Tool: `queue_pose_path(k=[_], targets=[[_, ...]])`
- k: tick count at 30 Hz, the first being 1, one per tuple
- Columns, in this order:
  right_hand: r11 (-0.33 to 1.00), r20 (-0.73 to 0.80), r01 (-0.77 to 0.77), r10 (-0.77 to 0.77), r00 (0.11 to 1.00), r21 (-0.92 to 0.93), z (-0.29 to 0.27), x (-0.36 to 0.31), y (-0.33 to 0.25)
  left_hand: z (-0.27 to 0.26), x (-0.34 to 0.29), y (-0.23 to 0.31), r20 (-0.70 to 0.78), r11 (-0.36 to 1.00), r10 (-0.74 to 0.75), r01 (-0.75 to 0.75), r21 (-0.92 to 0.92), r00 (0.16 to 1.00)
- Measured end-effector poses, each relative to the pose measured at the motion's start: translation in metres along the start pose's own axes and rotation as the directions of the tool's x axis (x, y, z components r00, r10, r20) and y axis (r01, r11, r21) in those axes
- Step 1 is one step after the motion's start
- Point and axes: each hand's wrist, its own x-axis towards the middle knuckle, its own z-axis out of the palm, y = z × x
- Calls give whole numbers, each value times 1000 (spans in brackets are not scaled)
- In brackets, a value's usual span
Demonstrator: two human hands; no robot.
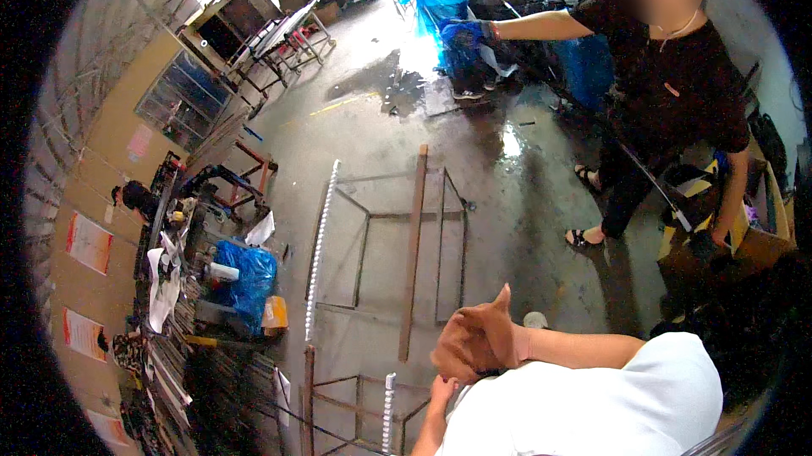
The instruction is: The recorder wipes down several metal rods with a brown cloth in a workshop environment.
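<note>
Touching each other, hands (475,341), grip unclear, metal frame (389,217) on wet-patched grey floor (524,232), tan workshop wall (103,189)

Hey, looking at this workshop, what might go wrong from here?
Slipping: the floor looks wet and shiny, and the co-worker in dark clothes wears open sandals, so a foot might slide.

Knocking: the long brown bar appears to rest across the metal frame; a bump could shift it.

A tan wall (116,130) flanks the floor (516,236) — grey, glossy
</note>
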Motion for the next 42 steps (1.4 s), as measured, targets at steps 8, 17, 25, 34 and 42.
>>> queue_pose_path(k=[8, 17, 25, 34, 42], targets=[[997, -482, 74, -77, 873, -25, 26, -43, -19, 16, 51, -3, 48, 997, 55, -58, 55, 997], [978, -553, 112, -194, 810, -178, 58, -74, -44, 43, 125, 44, 237, 969, 248, -240, -64, 939], [949, -658, 105, -282, 698, -296, 82, -96, -65, 51, 58, 285, 157, 769, 320, -159, -620, 934], [934, -699, 286, -352, 622, -215, 87, -146, -98, 123, 93, 378, 186, 583, 379, -78, -809, 907], [713, -620, 79, -654, 435, -697, 113, -177, -129, 131, 113, 444, -41, 286, 460, -192, -939, 887]])
